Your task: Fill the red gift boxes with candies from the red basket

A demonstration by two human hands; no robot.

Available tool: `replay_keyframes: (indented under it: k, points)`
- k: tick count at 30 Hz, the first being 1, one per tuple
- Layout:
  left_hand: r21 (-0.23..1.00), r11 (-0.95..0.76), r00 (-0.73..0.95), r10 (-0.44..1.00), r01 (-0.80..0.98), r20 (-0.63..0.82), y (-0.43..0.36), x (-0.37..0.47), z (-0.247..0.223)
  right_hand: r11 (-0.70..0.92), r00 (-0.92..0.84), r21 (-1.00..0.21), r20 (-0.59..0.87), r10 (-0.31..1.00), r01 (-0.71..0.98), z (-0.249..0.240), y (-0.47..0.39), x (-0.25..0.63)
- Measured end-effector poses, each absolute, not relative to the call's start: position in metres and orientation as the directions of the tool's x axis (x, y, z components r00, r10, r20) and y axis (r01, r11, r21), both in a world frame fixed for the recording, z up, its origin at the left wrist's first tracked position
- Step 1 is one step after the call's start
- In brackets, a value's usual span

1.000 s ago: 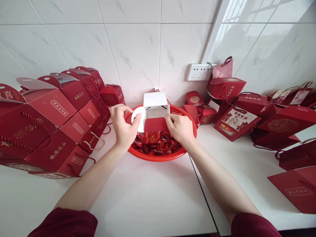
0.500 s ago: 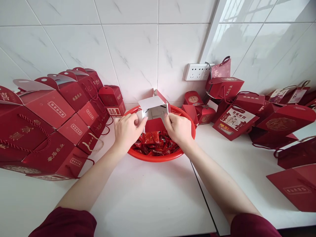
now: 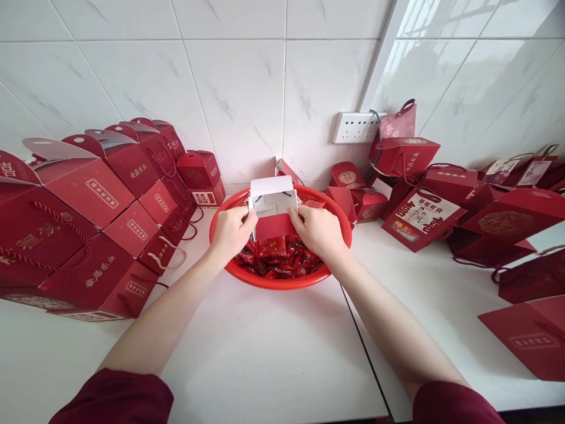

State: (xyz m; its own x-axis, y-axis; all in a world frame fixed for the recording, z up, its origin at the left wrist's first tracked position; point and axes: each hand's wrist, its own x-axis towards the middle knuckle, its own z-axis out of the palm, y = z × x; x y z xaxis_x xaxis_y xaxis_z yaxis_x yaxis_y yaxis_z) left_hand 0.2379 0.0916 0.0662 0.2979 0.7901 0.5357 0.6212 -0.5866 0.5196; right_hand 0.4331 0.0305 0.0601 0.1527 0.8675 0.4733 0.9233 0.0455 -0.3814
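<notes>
Between my two hands is a red gift box [image 3: 274, 228], its top open and its white inside facing me. My left hand [image 3: 232, 231] pinches the box's left edge, thumb toward me. At the right edge, my right hand [image 3: 318, 228] grips the side with its thumb on the near rim. Dark cord shows against the raised white flap. Below and behind the box stands a red plastic basket [image 3: 278, 284] holding many red-wrapped packets [image 3: 289, 262]. The box's lower part is hidden from this angle.
Stacked red gift boxes [image 3: 110, 194] with rope handles fill the left side. More red boxes [image 3: 501, 218] stand and lie on the right. A white power strip [image 3: 357, 128] is on the tiled wall behind. A seam runs through the white tabletop [image 3: 265, 353].
The box has turned and tilted, so its white flap now faces me more squarely and its red front panel shows more. Both hands stay on its sides.
</notes>
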Motion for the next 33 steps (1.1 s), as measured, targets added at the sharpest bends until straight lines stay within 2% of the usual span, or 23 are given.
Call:
replay_keyframes:
  k: [3,6,8,10,12,14,17,21,25,30,33]
  points:
    - [0.522,-0.593,0.266,0.777,0.613,0.570,0.089,0.238,0.067,0.119,0.152,-0.403,0.578,0.802,0.908,0.057,0.030,0.436]
    - [0.548,-0.581,0.241,0.786,0.601,0.569,0.091,0.238,0.067,0.310,0.062,-0.398,0.694,0.718,0.863,0.056,0.028,0.438]
    - [0.627,-0.550,0.208,0.819,0.552,0.535,0.094,0.238,0.067,0.448,-0.038,-0.354,0.749,0.662,0.821,0.056,0.027,0.439]
    - [0.756,-0.495,0.178,0.867,0.429,0.466,0.098,0.238,0.067,0.554,-0.153,-0.285,0.774,0.614,0.782,0.057,0.025,0.438]
    - [0.876,-0.404,0.165,0.913,0.262,0.372,0.103,0.237,0.066,0.635,-0.288,-0.192,0.769,0.571,0.748,0.058,0.025,0.438]
    - [0.935,-0.322,0.153,0.941,0.149,0.300,0.106,0.237,0.065,0.686,-0.410,-0.093,0.740,0.532,0.722,0.059,0.025,0.436]
    - [0.936,-0.310,0.148,0.946,0.169,0.287,0.107,0.237,0.063,0.691,-0.508,-0.004,0.675,0.535,0.723,0.059,0.026,0.434]
    - [0.891,-0.356,0.183,0.932,0.282,0.314,0.105,0.238,0.062,0.655,-0.546,0.034,0.586,0.598,0.754,0.055,0.028,0.432]
    - [0.889,-0.346,0.182,0.935,0.301,0.303,0.105,0.238,0.064,0.629,-0.568,0.065,0.508,0.647,0.774,0.049,0.030,0.431]
    - [0.892,-0.346,0.199,0.934,0.291,0.298,0.106,0.237,0.064,0.607,-0.580,0.147,0.532,0.617,0.781,0.048,0.033,0.431]
    - [0.814,-0.507,0.232,0.860,0.283,0.454,0.101,0.237,0.066,0.596,-0.543,0.136,0.604,0.583,0.791,0.050,0.032,0.431]
